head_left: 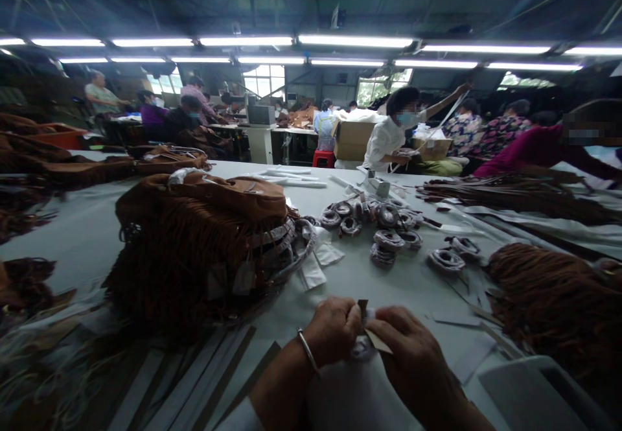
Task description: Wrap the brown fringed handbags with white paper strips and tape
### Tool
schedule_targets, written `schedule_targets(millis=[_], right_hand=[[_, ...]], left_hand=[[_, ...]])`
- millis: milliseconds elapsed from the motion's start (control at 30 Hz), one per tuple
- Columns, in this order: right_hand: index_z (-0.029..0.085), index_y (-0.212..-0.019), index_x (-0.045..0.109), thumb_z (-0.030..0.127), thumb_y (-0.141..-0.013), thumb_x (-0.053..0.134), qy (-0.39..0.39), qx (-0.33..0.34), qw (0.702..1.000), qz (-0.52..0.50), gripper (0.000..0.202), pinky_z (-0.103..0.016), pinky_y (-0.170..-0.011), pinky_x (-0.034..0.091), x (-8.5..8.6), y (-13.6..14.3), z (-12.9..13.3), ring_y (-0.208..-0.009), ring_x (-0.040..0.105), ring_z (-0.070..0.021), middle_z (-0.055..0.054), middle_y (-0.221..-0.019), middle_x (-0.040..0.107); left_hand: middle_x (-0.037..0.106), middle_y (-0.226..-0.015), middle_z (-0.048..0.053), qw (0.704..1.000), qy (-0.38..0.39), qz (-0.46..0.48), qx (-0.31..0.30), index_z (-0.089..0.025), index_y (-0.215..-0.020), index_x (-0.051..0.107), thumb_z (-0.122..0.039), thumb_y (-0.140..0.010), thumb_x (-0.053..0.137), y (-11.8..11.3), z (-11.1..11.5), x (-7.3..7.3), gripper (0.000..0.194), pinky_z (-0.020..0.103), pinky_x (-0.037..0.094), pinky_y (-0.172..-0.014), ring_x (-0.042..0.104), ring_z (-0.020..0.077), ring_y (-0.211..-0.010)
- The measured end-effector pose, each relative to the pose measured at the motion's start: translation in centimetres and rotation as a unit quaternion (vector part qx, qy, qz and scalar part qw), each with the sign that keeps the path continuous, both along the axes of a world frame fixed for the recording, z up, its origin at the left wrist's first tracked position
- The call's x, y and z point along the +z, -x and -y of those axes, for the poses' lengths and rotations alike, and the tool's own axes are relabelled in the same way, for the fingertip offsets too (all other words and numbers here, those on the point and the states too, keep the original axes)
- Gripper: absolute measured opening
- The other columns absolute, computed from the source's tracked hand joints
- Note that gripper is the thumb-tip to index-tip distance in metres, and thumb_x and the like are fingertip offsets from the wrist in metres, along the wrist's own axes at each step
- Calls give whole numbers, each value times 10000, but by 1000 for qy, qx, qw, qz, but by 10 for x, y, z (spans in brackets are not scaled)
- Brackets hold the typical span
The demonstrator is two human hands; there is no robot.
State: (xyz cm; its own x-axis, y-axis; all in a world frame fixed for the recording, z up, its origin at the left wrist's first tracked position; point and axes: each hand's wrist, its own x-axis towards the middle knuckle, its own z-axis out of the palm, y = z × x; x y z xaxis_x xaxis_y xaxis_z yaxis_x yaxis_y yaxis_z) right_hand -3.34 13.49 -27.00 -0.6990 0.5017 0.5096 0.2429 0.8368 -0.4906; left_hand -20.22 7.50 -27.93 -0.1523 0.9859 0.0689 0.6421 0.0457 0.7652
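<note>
My left hand (335,327), a bangle on its wrist, is closed low over the front of the table. Its fingers pinch a wrapped strap roll (362,348), and a short brown end sticks up by the fingertips. Close beside it, my right hand (408,337) is closed too, with a beige strip (378,341) between thumb and fingers. Fingers cover much of the roll, so how it is fastened is hidden. Just beyond my hands lie several similar coiled straps (387,240) in pale wrapping.
Brown fringed bags (204,236) are piled at the left, beside white sheets (315,269). More brown fringe (554,288) and long dark straps (510,198) lie right. Flat strips (189,379) cover the front left. Across the table, a person in white (386,136) handles a long strip.
</note>
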Motion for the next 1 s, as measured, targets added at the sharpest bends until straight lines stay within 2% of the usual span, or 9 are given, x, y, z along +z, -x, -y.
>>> schedule_targets(millis=[67,133,233,367,500,667,733,867,1000], right_hand=[[232,-865,769,148,-848,530,-4,-24,1000,-16,254,-400,-898,507,7,8,-7,-1059,630,-284,-131,-1123,700],[220,-804,766,244,-885,567,111,-27,993,-8,217,-373,-852,523,11,15,-12,-1012,647,-280,-119,-1072,709],[210,-827,780,335,-898,605,290,-22,957,-7,226,-305,-719,514,10,21,-14,-797,639,-221,-58,-825,686],[203,-793,790,362,-859,666,330,-30,941,-68,213,-284,-707,489,5,19,-7,-792,620,-212,-49,-797,670],[192,-725,783,393,-783,752,378,-30,920,-102,211,-278,-686,484,1,15,-6,-762,606,-200,-43,-776,660],[163,-732,763,508,-762,776,486,-4,869,-96,346,-279,-650,480,1,13,-15,-733,582,-183,-37,-794,645],[157,-757,759,522,-780,761,484,10,872,-73,365,-281,-664,483,3,12,-19,-732,579,-181,-33,-783,641],[159,-761,734,510,-840,702,408,12,912,-34,362,-274,-665,482,6,10,-21,-740,576,-181,-33,-779,633],[162,-769,724,499,-830,701,402,15,915,-17,344,-266,-639,477,8,11,-22,-725,575,-183,-27,-760,623]], left_hand=[[601,-710,42,1000,-19,-6,-22,-187,-717,566,-343,-1015,338,1,-1,-4,407,282,384,-703,539,176,-715],[645,-790,67,998,-40,-20,-38,-184,-765,591,-335,-1027,343,3,-1,-6,391,297,411,-788,572,194,-798],[659,-844,93,995,-59,-41,-66,-174,-798,611,-311,-1025,364,5,1,-4,362,320,421,-861,584,213,-859],[679,-871,74,991,-38,3,-126,-172,-895,648,-345,-1017,402,7,6,4,325,279,443,-786,592,195,-814],[683,-856,47,992,-34,41,-114,-166,-928,656,-391,-992,468,5,9,7,300,237,429,-703,594,172,-779],[614,-739,13,994,-43,33,-97,-161,-812,622,-339,-925,557,4,9,4,220,219,378,-620,524,137,-681],[604,-726,7,995,-38,27,-88,-164,-794,612,-292,-900,571,4,10,4,171,218,372,-614,517,132,-671],[624,-747,14,996,-39,15,-81,-169,-797,611,-252,-879,577,2,10,4,122,223,377,-625,527,137,-680],[639,-763,24,995,-46,-2,-87,-170,-793,608,-226,-876,570,1,10,4,107,229,385,-633,528,141,-681]])
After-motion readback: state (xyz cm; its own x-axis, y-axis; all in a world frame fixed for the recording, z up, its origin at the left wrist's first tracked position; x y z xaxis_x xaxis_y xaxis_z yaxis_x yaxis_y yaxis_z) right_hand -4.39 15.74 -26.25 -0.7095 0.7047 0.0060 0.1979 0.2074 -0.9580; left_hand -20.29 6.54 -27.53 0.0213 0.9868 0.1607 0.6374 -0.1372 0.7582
